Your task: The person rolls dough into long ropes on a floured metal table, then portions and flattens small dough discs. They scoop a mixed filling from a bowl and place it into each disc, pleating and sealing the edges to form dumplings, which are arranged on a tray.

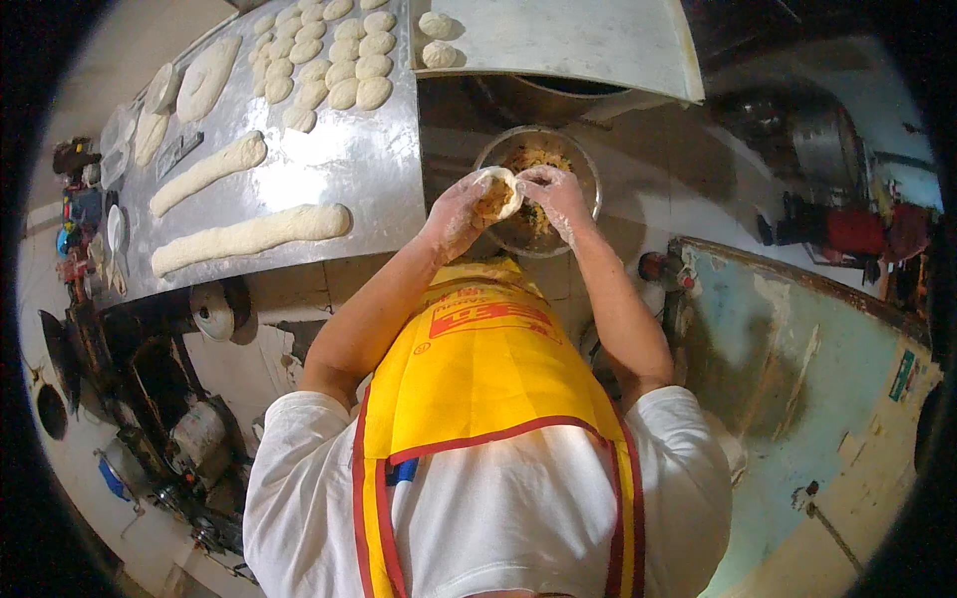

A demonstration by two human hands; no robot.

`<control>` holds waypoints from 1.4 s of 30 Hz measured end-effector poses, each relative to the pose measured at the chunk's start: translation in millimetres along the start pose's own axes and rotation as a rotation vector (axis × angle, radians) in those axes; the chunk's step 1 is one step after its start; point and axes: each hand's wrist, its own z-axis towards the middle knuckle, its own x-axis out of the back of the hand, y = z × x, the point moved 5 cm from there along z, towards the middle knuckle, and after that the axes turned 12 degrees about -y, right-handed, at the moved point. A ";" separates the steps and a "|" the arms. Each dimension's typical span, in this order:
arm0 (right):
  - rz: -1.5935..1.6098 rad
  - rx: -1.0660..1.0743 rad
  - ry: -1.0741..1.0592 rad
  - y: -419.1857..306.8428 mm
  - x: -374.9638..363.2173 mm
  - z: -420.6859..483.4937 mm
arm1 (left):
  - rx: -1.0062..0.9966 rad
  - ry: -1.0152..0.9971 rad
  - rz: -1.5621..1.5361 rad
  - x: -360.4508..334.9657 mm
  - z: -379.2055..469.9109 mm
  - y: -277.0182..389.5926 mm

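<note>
My floury left hand (457, 217) cups a dough wrapper (514, 196) with a chopped orange-and-green filling (491, 200) inside it. The fingers of my right hand (555, 196) pinch the right edge of the same wrapper. Both hands are above a round metal bowl (596, 202) that holds more filling. At the left, two long dough rolls (250, 235) lie on a metal work surface (381, 172). Several small dough pieces (343, 49) sit in rows near its far side.
A pale board (568, 37) with two dough balls (438, 54) adjoins the metal surface. A scraper (179, 153) and a large dough piece (208, 78) are at the far left. A worn light-green panel (777, 351) stands on the right, and a lidded pot (212, 310) is below the work surface.
</note>
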 end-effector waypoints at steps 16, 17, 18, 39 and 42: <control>0.351 0.087 0.055 -11.5 -0.2 0.5 | -0.016 0.045 -0.122 -1.3 8.4 5.4; 0.374 0.053 0.030 -10.4 -3.2 0.9 | -0.005 0.034 -0.178 -1.8 9.2 2.6; 0.287 0.059 0.036 -12.5 -2.2 0.0 | -0.016 0.037 -0.142 -0.9 8.7 1.9; -0.553 0.464 -0.064 -64.4 0.7 -2.1 | 0.176 -0.103 0.522 -5.4 11.9 23.9; -0.392 0.134 -0.014 -55.2 5.8 6.8 | 0.073 0.003 0.425 -1.6 12.3 32.6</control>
